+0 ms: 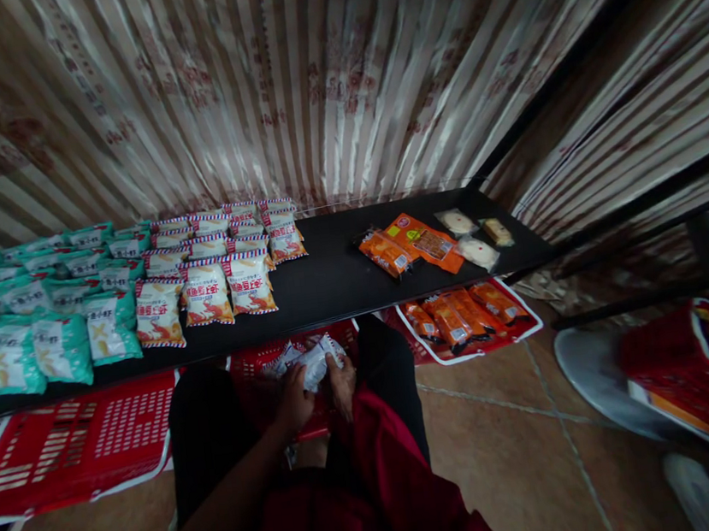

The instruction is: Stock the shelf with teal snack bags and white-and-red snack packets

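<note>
A whitish snack packet [316, 365] is held between my two hands, low in front of my knees. My left hand [294, 400] grips its left side, and my right hand [343, 381] has the right side, fingers closed on it. Beneath them is a red plastic basket [248, 372] with other pale packets [283, 358] in it, partly hidden by my hands. On the black shelf [328, 260] ahead stand rows of white-and-orange snack bags [206, 292], their print upside down to me. Left of these are rows of teal snack bags [62, 344].
Orange packets [420, 243] and several clear-wrapped pale items [478, 252] lie on the shelf's right part. Below is a basket of orange packets [455, 318]. Another red basket [84, 436] stands at left. A basin-like grey object [592, 383] and red basket [682, 354] are at right. Striped curtain [319, 80] hangs behind.
</note>
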The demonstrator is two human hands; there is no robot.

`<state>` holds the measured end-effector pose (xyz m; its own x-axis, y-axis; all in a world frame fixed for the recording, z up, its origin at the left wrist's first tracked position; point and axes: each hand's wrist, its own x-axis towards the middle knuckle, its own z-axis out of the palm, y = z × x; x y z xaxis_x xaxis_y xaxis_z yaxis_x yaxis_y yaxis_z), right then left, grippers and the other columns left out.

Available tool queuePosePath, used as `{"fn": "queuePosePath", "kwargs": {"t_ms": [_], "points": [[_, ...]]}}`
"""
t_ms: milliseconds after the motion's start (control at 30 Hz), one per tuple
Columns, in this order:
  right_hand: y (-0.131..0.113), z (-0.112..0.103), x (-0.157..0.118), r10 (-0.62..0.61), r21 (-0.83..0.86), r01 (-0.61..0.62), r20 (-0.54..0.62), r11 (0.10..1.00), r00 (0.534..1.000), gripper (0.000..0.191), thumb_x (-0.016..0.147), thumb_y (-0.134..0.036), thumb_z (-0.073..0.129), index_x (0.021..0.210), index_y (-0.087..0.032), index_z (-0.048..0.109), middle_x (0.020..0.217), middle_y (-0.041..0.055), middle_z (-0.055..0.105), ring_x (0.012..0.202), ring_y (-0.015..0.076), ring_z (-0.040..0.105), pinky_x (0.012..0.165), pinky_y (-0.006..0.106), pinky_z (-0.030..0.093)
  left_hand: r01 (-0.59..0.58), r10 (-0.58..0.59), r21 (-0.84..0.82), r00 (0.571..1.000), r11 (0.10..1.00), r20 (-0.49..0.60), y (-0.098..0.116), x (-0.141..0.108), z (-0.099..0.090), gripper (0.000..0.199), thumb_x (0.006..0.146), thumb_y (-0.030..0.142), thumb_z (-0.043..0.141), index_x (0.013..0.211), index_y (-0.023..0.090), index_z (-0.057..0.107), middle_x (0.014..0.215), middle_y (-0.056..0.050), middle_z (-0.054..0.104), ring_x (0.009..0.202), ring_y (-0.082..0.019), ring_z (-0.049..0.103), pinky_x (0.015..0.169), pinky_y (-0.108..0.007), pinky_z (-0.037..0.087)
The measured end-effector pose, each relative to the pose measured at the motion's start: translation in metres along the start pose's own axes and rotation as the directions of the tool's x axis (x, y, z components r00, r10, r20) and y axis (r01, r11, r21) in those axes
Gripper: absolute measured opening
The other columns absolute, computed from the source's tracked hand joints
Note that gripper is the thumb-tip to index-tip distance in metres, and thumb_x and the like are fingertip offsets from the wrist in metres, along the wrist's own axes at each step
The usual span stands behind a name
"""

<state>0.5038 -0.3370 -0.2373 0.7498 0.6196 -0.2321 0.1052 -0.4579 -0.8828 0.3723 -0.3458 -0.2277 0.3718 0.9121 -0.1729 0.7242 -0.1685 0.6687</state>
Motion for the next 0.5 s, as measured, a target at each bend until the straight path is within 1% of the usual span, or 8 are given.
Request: {"fn": "queuePosePath", "kwargs": {"t_ms": [100, 233, 367, 500], "points": [[0.0, 0.0, 0.0, 0.068, -0.016, -0.068, 0.005, 0.998, 0.998, 0.057, 0.068, -0.057, 0.054, 0.096, -0.009, 0.065, 0.09, 0.0162, 0.072, 0.081, 0.0261, 0.068, 0.068, 0.031, 0.051, -0.041, 0.042, 0.033, 0.999, 0.999, -0.016, 0.002, -0.004, -0.007, 0.062, 0.074, 0.013, 0.045, 0.136, 0.015, 0.043, 0.145, -0.01, 0.041, 0.136, -0.026, 0.033, 0.113, -0.047, 0.029], [-0.002, 0.0, -0.001, 0.109, -0.044, -0.109, -0.002, 0.993, 0.994, 0.059, 0.068, -0.058, 0.055, 0.097, -0.008, 0.065, 0.094, 0.0193, 0.071, 0.089, 0.0287, 0.067, 0.072, 0.032, 0.051, -0.107, 0.109, 0.105, 0.994, 0.989, -0.018, 0.007, -0.009, -0.018, 0.059, 0.076, 0.018, 0.046, 0.135, 0.012, 0.043, 0.146, -0.013, 0.039, 0.138, -0.029, 0.029, 0.113, -0.049, 0.028], [-0.003, -0.001, -0.003, 0.092, -0.046, -0.092, 0.009, 0.995, 0.996, 0.06, 0.071, -0.059, 0.053, 0.099, -0.008, 0.065, 0.094, 0.0188, 0.071, 0.087, 0.0281, 0.068, 0.072, 0.032, 0.051, -0.16, 0.16, 0.163, 0.987, 0.974, 0.01, 0.009, -0.015, -0.027, 0.06, 0.076, 0.023, 0.048, 0.134, 0.007, 0.042, 0.145, -0.017, 0.038, 0.139, -0.032, 0.023, 0.113, -0.052, 0.025], [-0.001, -0.001, -0.006, 0.035, -0.032, -0.034, 0.029, 0.999, 0.999, 0.059, 0.072, -0.058, 0.053, 0.1, -0.007, 0.065, 0.092, 0.019, 0.072, 0.082, 0.0281, 0.069, 0.069, 0.033, 0.052, -0.209, 0.208, 0.18, 0.978, 0.961, 0.028, 0.009, -0.022, -0.033, 0.062, 0.076, 0.023, 0.05, 0.135, 0.008, 0.04, 0.148, -0.017, 0.034, 0.142, -0.032, 0.015, 0.113, -0.053, 0.022]]}}
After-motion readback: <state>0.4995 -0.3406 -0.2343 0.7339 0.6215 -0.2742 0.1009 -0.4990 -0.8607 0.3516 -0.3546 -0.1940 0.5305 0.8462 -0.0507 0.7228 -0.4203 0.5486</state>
